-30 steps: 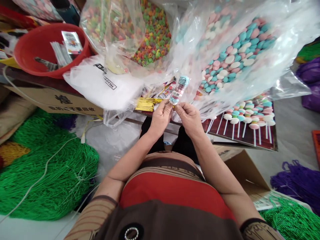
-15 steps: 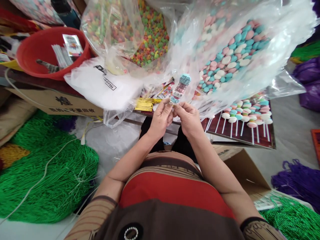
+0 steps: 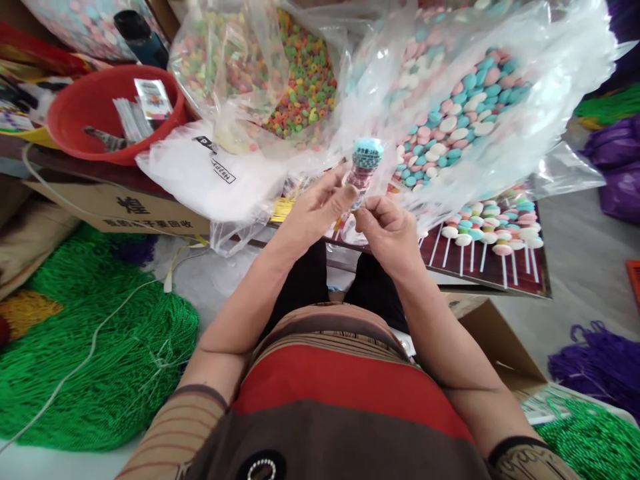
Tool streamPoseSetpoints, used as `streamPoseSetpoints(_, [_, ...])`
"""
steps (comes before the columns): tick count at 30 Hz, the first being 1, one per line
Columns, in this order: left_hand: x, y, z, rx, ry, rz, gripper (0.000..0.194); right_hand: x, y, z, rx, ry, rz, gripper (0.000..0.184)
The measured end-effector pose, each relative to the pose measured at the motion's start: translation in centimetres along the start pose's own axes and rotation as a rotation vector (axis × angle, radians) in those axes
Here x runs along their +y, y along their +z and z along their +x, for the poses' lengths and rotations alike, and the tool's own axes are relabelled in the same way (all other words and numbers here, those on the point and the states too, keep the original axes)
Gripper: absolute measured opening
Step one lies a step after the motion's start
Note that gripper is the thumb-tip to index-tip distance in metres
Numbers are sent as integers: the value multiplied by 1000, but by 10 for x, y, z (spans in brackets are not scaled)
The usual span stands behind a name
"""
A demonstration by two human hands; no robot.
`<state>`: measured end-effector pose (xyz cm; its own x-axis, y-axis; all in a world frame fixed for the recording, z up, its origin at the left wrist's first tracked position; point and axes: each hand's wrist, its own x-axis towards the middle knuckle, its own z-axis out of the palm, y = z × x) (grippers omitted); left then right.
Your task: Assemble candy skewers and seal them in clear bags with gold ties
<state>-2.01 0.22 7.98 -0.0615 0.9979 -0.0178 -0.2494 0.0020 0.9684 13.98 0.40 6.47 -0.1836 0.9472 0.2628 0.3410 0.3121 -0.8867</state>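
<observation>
A small printed candy packet (image 3: 367, 167), clear with light blue at its top end, stands up between my two hands over the table edge. My left hand (image 3: 317, 210) grips its left side between thumb and fingers. At the packet's lower end, the fingers of my right hand (image 3: 393, 233) are pinched together; whether a tie is also between them I cannot tell. Just left of my left hand lies a stack of golden-yellow strips (image 3: 283, 210), partly covered by it. White printed bags (image 3: 215, 167) are piled further left.
Behind my hands are open bags of ring candies (image 3: 305, 87) and pastel candies (image 3: 450, 127). Candy lollipops (image 3: 493, 230) line the table's right end. A red basin (image 3: 75, 143) stands left. Green cord (image 3: 100, 347) heaps on the floor; a cardboard box (image 3: 500, 340) sits lower right.
My left hand has moved up around the packet's side, and its fingers are spread more. My right hand has shifted slightly right and down, still pinching at the lower end.
</observation>
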Motion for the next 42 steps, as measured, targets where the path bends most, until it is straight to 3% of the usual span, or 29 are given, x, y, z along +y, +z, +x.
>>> streamPoseSetpoints(5, [-16, -4, 9, -76, 198, 300, 17, 6, 5, -2, 39, -47, -8, 31])
streamPoseSetpoints(10, [-39, -12, 12, -90, 320, 479, 17, 19, 18, -6, -2, 153, 407, 42])
streamPoseSetpoints(14, [-36, -21, 4, -262, 504, 457, 22, 20, 12, 1, -68, 322, 667, 45])
streamPoseSetpoints(17, [-28, -26, -6, -407, 684, 612, 18, 19, 1, 8, -56, 376, 731, 46])
streamPoseSetpoints(20, [-20, -28, -20, -368, 719, 762, 31, 15, -3, 10, -12, 340, 685, 45])
streamPoseSetpoints(22, [-15, -27, -30, -288, 661, 751, 30, 11, -2, 8, 26, 284, 609, 44])
streamPoseSetpoints(24, [-13, -25, -36, -192, 504, 687, 36, 9, 0, 7, 87, 199, 519, 41])
streamPoseSetpoints(27, [-21, -22, -35, -172, 77, 456, 67, 7, 2, 3, 168, 27, 363, 35])
streamPoseSetpoints(30, [-31, -19, -22, -251, -274, 118, 85, 4, 4, -6, 129, -85, 220, 29])
streamPoseSetpoints(32, [-31, -17, -11, -221, -330, -63, 87, 3, 5, -12, 53, -131, 150, 24])
streamPoseSetpoints(36, [-12, -20, -1, -159, -278, -227, 83, 3, 4, -15, -28, -202, -17, 17])
streamPoseSetpoints(39, [0, -27, -7, -264, -295, -150, 80, 5, -2, -5, -15, -265, -147, 19])
streamPoseSetpoints(42, [0, -37, -15, -417, -357, -1, 74, 9, -6, 5, -2, -420, -287, 21])
